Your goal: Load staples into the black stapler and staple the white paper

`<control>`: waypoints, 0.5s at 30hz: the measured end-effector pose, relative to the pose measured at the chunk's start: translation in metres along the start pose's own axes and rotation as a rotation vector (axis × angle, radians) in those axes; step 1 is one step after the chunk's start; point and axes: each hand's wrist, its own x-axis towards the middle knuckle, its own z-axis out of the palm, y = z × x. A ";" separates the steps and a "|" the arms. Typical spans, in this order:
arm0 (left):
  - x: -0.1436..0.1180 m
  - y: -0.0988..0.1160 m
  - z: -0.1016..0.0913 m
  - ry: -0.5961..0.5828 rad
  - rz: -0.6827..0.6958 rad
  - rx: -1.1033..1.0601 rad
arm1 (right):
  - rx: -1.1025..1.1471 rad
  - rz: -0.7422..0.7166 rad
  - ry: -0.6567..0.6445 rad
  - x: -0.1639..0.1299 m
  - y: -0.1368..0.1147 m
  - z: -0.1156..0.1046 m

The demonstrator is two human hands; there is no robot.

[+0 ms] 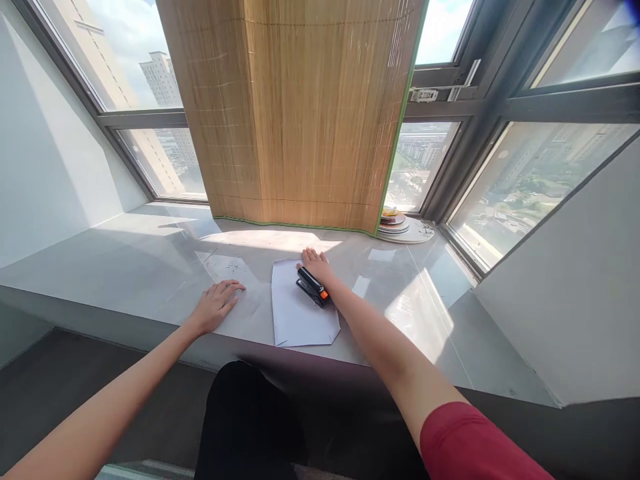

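Observation:
A white sheet of paper [299, 312] with folded lower corners lies on the grey windowsill counter [150, 267]. A black stapler with an orange end [313, 287] rests on the sheet's upper right part. My right hand [316, 263] lies flat on the sheet's top edge, just beyond the stapler, with the wrist over it. My left hand [216, 305] rests palm down on the counter to the left of the sheet, fingers spread, holding nothing. A clear plastic sheet [227, 268] lies flat just beyond my left hand.
A bamboo blind [295, 113] hangs down to the counter behind the paper. Stacked plates [405, 227] sit at the back right by the window. White walls flank the sill on both sides. The counter's front edge runs just before my dark-clothed lap.

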 end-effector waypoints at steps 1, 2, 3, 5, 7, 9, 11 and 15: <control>0.000 -0.001 0.000 -0.002 -0.001 -0.004 | 0.035 -0.026 0.046 0.011 -0.020 0.005; 0.000 -0.001 0.000 -0.002 -0.003 -0.008 | 0.069 -0.053 0.098 0.019 -0.038 0.010; 0.000 -0.002 0.001 0.002 -0.005 -0.011 | 0.098 -0.074 0.153 0.026 -0.053 0.014; 0.000 -0.002 0.001 0.014 -0.008 -0.015 | 0.148 -0.102 0.226 0.035 -0.078 0.020; 0.000 -0.002 0.001 0.026 -0.014 -0.017 | 0.206 -0.112 0.297 0.039 -0.091 0.024; 0.001 -0.002 0.001 0.028 -0.021 -0.018 | 0.258 -0.104 0.351 0.040 -0.095 0.027; 0.001 -0.002 0.001 0.022 -0.024 -0.018 | 0.255 -0.079 0.332 0.037 -0.089 0.028; 0.000 -0.001 0.001 0.011 -0.011 -0.031 | 0.101 0.007 0.163 0.015 -0.055 0.022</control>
